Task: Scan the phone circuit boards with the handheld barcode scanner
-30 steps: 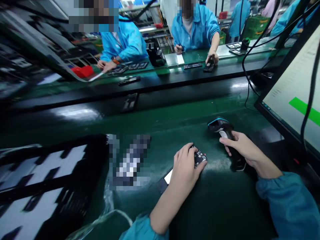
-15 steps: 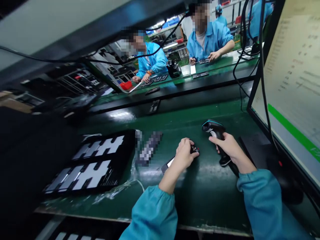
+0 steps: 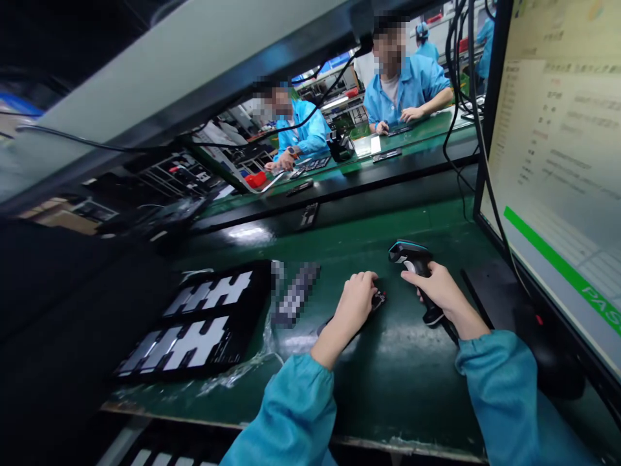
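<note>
A black barcode scanner (image 3: pixel 418 259) with a blue-lit rim is gripped by my right hand (image 3: pixel 439 290), its head above the green bench. To its left, my left hand (image 3: pixel 356 299) lies over a dark flat device (image 3: pixel 378 299), fingers curled round its far end. The hand and wrist cover most of the device; its red-marked tip shows beside the fingers. A blurred dark strip-like part (image 3: pixel 298 294) rests left of this hand. Farther left a black tray (image 3: pixel 252 304) bears two rows of pale, notched pieces.
A monitor (image 3: pixel 557 168) with a green bar stands at the right, cables hanging beside it. A black mouse-like object is below it. Across a dark rail (image 3: pixel 349 184), people in blue work at another bench. A grey beam (image 3: pixel 160 84) crosses overhead.
The view has shifted, so the tray shows farther right and more of the monitor is visible. My left hand now covers more of the device. My right hand still grips the scanner.
</note>
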A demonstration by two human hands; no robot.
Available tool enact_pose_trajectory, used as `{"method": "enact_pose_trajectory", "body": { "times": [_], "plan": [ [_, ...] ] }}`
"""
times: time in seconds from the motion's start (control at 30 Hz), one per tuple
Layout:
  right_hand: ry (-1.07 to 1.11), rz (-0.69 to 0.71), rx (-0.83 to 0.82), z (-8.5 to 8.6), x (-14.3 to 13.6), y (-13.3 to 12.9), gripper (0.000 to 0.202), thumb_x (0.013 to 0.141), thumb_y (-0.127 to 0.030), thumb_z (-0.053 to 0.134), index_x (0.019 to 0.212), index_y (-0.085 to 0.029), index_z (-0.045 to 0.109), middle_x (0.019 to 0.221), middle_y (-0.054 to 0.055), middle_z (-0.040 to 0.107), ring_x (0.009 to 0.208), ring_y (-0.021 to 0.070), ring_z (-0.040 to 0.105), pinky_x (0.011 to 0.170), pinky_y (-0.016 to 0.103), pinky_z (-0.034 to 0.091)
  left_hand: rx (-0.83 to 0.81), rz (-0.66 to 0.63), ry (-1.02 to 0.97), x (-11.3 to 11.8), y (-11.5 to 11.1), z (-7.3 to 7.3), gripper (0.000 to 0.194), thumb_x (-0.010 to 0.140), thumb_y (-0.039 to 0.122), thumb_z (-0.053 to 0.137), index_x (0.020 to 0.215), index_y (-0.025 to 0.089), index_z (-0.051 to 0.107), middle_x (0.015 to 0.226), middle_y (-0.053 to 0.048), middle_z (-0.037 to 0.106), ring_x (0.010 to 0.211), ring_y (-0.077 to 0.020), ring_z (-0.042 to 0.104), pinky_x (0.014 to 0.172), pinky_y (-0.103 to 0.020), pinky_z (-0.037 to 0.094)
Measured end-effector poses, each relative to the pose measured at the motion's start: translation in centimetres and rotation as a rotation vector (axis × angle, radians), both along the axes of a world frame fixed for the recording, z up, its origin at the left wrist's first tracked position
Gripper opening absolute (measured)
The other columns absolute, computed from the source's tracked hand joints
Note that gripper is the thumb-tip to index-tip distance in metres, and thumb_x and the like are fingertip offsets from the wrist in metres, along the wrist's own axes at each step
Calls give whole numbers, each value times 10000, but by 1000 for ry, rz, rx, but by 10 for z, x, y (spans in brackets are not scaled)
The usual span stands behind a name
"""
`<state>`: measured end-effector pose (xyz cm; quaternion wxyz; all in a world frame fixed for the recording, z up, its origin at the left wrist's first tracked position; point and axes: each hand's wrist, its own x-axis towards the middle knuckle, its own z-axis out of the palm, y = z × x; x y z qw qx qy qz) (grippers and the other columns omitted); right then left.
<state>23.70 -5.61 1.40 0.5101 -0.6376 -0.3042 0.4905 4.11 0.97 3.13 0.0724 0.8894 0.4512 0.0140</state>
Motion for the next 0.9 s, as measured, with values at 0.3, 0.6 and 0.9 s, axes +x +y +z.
{"method": "enact_pose_trajectory", "body": {
  "times": [0.3,0.6,0.9],
  "plan": [
    [-7,18,6,-5,4,0,387,707,-468,782,888,-170,614,572,-26,604,488,138,578,425,242,485,40,23,116,13,-11,11,364,878,-16,402,1202,120,496,1124,-160,602,1047,-291,544,885,-414,427],
    [-9,13,-8,-5,3,3,363,731,-446,766,870,-156,598,495,-43,568,433,123,539,414,230,448,-26,-9,22,10,-2,18,423,794,-68,460,1174,111,509,1053,-160,624,1022,-296,580,888,-423,442],
    [220,27,178,57,11,-88,382,678,-398,834,926,-193,629,775,28,706,591,173,653,626,331,568,-737,234,-1281,56,-20,52,298,799,300,683,1013,140,549,813,0,583,730,-194,710,658,-307,583]
  ]
}}
